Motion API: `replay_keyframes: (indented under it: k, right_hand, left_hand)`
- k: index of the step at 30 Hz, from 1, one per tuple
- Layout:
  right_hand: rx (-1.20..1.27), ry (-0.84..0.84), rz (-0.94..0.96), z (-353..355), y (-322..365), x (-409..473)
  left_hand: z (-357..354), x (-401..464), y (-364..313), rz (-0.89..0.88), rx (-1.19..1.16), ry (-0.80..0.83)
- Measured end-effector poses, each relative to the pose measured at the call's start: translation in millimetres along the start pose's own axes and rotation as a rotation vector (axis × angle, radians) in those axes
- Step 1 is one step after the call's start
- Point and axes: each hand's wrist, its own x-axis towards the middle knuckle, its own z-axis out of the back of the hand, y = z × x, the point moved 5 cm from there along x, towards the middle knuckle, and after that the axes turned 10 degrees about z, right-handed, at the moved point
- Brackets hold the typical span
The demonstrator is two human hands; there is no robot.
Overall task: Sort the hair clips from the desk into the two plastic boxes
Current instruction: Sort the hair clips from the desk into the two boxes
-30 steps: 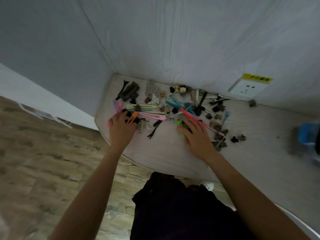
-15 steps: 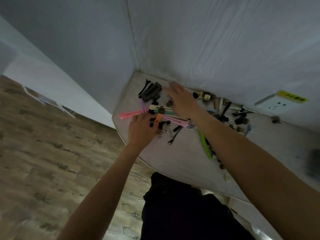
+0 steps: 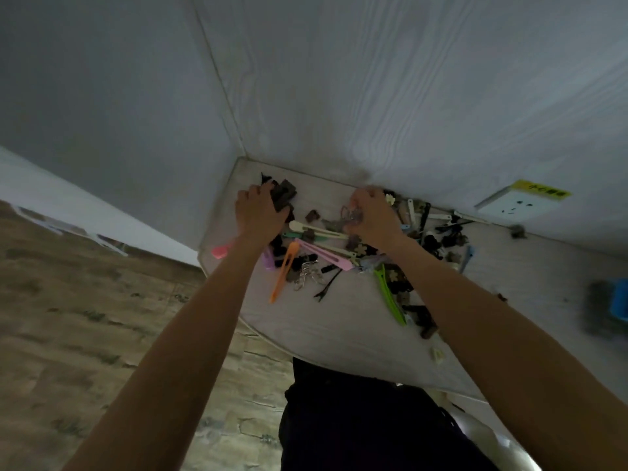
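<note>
Head view, from left to right. A plank floor fills the 8 o'clock part of the frame, beside the rounded edge of the pale surface, which sits in a corner of white grained walls.

Left hand: at 11 o'clock on the surface, fingers curled over a stack of dark hair clips by the corner; its grip closes on that stack, though the fingertips are hidden. A pink clip shows just at 8 o'clock of this wrist, near the surface's edge.

Centre: between the two forearms lie an orange clip, a long pink clip, a cream clip, a bunch of wire clips and a thin black clip, loosely overlapping.

Right hand: at 12 o'clock of the heap, fingers bent and pinching a small tangle of thin wire clips. A green clip lies touching the inner side of the right forearm.

Right: more dark and white clips are scattered at 2 o'clock, near a wall socket with a yellow label. At 3 o'clock, well apart, a blurred blue object stands; what it is cannot be told.
</note>
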Motion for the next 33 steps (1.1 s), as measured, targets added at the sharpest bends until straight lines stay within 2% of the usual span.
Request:
replay_keyframes:
  k: [6, 10, 14, 18, 22, 24, 29, 33]
  right_hand:
    - [0.289, -0.339, -0.033, 39.4, 13.8, -23.8]
    - [0.736, -0.504, -0.155, 70.6, 6.2, -60.0]
    - [1.096, -0.635, -0.317, 88.9, -16.4, -120.2]
    - [1.181, -0.706, -0.415, 105.8, -54.6, -196.3]
    - [1.215, -0.844, -0.501, 128.0, -93.2, -277.1]
    - [1.2, -0.935, -0.538, 147.1, -111.9, -320.1]
    - [1.049, -1.101, -0.553, 195.2, -156.4, -399.2]
    - [0.816, -1.17, -0.56, 234.3, -203.6, -433.9]
  left_hand:
    - [12.1, -7.5, -4.1, -0.101, -0.283, -0.081]
    - [35.4, -47.7, -19.2, 0.007, -0.708, -0.063]
    - [28.6, -94.3, -55.0, 0.042, -0.961, 0.12]
    - [-2.5, -142.4, -136.6, 0.015, -1.044, 0.398]
    - [-31.5, -208.9, -246.9, -0.196, -0.941, 0.662]
    - [-53.2, -248.0, -298.6, -0.289, -0.774, 0.692]
    - [-96.0, -306.9, -404.2, -0.509, -0.42, 0.565]
    - [-126.7, -339.6, -460.8, -0.724, -0.05, 0.246]
